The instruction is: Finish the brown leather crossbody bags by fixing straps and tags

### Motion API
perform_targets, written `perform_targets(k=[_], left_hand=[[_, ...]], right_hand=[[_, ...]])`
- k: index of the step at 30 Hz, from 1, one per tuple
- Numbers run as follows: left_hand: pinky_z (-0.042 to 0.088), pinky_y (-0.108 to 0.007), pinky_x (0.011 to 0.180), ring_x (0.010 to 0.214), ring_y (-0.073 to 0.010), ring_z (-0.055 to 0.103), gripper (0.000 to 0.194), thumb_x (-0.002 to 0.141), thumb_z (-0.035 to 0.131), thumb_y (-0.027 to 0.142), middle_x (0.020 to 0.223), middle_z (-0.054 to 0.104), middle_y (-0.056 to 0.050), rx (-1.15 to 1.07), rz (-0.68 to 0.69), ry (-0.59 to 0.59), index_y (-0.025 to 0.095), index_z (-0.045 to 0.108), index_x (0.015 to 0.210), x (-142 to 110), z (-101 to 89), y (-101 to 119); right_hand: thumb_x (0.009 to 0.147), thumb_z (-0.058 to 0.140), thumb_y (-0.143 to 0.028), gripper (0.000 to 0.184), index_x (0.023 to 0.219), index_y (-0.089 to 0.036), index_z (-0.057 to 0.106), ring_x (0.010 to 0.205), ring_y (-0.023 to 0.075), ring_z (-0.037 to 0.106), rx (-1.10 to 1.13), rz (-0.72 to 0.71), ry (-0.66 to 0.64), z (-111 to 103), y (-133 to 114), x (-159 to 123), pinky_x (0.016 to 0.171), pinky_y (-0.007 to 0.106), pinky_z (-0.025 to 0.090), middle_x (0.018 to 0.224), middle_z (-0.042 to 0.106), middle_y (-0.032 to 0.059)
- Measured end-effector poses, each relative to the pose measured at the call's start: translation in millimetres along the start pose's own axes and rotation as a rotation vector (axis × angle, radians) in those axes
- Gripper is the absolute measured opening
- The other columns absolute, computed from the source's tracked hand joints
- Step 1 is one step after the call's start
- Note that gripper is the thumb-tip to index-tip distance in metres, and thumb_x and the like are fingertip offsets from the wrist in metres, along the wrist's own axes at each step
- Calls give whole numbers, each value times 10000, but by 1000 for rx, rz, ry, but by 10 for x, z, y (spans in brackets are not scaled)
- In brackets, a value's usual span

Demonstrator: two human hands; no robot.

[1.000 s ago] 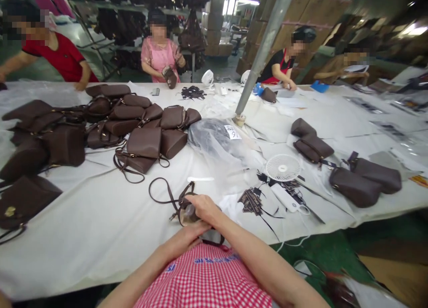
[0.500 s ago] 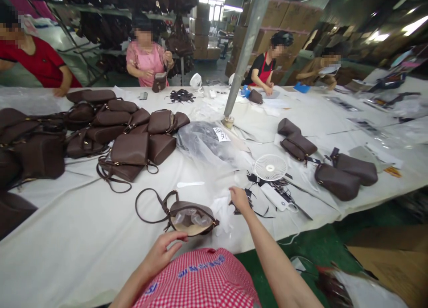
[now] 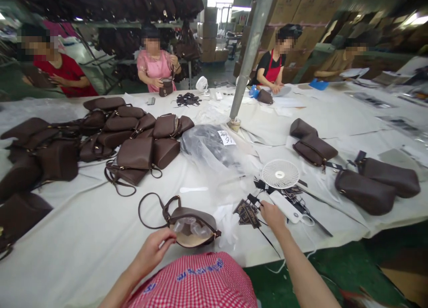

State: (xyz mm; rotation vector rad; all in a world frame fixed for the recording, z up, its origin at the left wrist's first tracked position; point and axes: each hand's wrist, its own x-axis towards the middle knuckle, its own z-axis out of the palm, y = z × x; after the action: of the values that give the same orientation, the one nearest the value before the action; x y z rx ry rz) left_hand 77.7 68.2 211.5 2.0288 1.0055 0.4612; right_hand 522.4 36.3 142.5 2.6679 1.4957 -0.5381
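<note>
In the head view, an open brown handbag [image 3: 195,230] lies on the white-covered surface [image 3: 110,236] at the near centre, just in front of the person's checked apron [image 3: 194,283]. Its mouth faces the apron and shows a pale lining with clear plastic [image 3: 192,227] inside; its strap [image 3: 139,210] loops out to the left.

The left hand [image 3: 150,254] is at the bag's near left rim, fingers [image 3: 170,235] bent and nearly closed, thumb and index tips together on the edge. The right hand [image 3: 273,216] reaches to the right of the bag, its fingers [image 3: 263,205] curled at the black cords of a small pile of dark tags [image 3: 247,213]. The gap between those fingers is hidden, so I cannot tell whether they grip a cord.

Just beyond the right hand lie a white fan [image 3: 280,174] and a white oblong device [image 3: 286,206] with a cord. Farther off, near the middle, a clear plastic bag [image 3: 214,147] of dark contents bears a paper label [image 3: 226,137] that seems to read 16. A heap of brown handbags [image 3: 133,153] covers the far left, and 4 brown bags [image 3: 364,192] lie on the right. Across the surface are 4 people, 1 in a pink apron [image 3: 158,69].
</note>
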Motion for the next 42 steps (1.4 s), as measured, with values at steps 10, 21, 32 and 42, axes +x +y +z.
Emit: perform_targets(k=[10,21,32,42], left_hand=[[416,-422,1015,1374,-286,313,777,759,669,220,1555,243,-115,-415,159,-173,276,321,1452,868,-25,787],[389,-174,573,952,-169,636,650,743,733,404,1309,492,-106,-1271,-96,-655,303,447,1319,727,340,531],[354,-185,596,589,-93,509,230,867,543,239,614,596,17,-272,-29,-199,149,652,686,413,-389,354],[337,-185,576,549,-80,505,200,860,509,173,582,583,40,-200,89,-174,154,643,713,476,-901,414]], right_hand=[[780,631,-525,386,981,-198,678,759,212,676,955,-348,-267,-907,-770,-902,731,334,554,844,711,45],[719,751,-401,318,903,-205,583,773,195,705,1681,-138,-163,-753,-1896,-1322,706,348,594,804,699,25],[719,710,-416,499,1140,-186,574,1061,283,629,1147,-137,25,-488,-1717,-1314,791,399,569,1141,650,136],[886,499,-405,481,1316,-191,479,465,97,531,888,-623,-526,-546,-2662,-1468,478,225,464,729,666,-20]])
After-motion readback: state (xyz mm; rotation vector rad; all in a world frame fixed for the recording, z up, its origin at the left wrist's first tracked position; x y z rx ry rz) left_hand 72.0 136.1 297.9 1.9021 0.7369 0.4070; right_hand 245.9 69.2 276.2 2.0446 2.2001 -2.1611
